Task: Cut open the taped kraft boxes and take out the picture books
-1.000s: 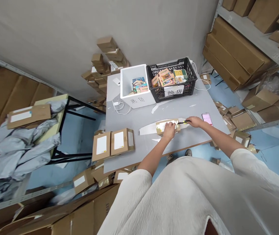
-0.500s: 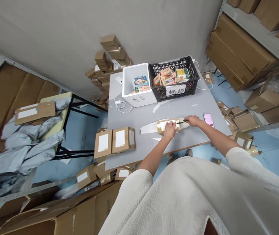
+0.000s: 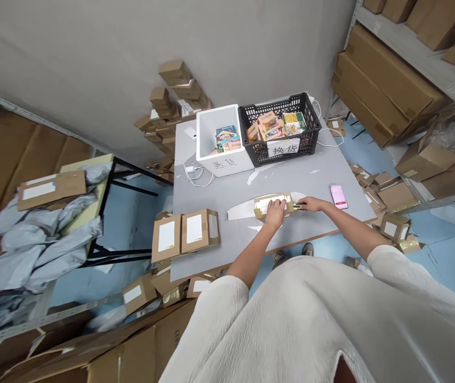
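The left hand (image 3: 276, 213) covers one box (image 3: 261, 205), grip unclear; the right hand (image 3: 310, 204) holds one cutter (image 3: 298, 206).

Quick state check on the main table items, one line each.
Small box: lying flat, left grip on top; sealed or cut, unclear
Black-and-yellow tool: held in right grip
Phone: face up, screen lit
White foam box: open, books inside
Black crate: open, books inside
Two labelled cartons: closed
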`<act>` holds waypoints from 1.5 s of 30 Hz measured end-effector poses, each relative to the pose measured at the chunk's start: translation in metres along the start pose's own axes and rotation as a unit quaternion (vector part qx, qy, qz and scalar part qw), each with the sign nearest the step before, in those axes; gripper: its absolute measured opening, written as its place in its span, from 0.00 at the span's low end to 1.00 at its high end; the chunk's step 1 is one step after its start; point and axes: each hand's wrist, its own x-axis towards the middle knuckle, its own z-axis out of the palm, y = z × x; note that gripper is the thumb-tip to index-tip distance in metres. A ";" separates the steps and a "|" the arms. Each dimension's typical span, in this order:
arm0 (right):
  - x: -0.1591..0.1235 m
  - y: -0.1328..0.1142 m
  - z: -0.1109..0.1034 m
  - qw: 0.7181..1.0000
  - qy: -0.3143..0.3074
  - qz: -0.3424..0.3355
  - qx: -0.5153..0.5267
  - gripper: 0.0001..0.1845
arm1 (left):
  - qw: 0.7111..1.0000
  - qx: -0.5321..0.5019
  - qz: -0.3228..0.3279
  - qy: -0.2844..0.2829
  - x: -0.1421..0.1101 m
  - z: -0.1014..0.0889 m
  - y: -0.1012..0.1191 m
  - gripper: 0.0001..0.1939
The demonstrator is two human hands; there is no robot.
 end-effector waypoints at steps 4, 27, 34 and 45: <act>-0.006 0.000 -0.001 0.999 0.009 0.031 0.023 0.14 | 0.999 -0.032 0.007 0.018 -0.001 -0.004 -0.001 0.37; -0.043 0.003 0.020 0.977 0.130 -0.018 -0.171 0.27 | 1.000 0.029 0.007 0.002 0.032 -0.013 -0.018 0.29; -0.038 0.014 0.036 0.969 0.166 -0.027 -0.179 0.26 | 0.998 0.022 0.024 0.044 0.020 0.007 -0.023 0.36; -0.032 0.019 0.045 0.966 0.196 -0.031 -0.165 0.26 | 0.998 -0.003 0.018 0.055 0.021 0.020 -0.029 0.37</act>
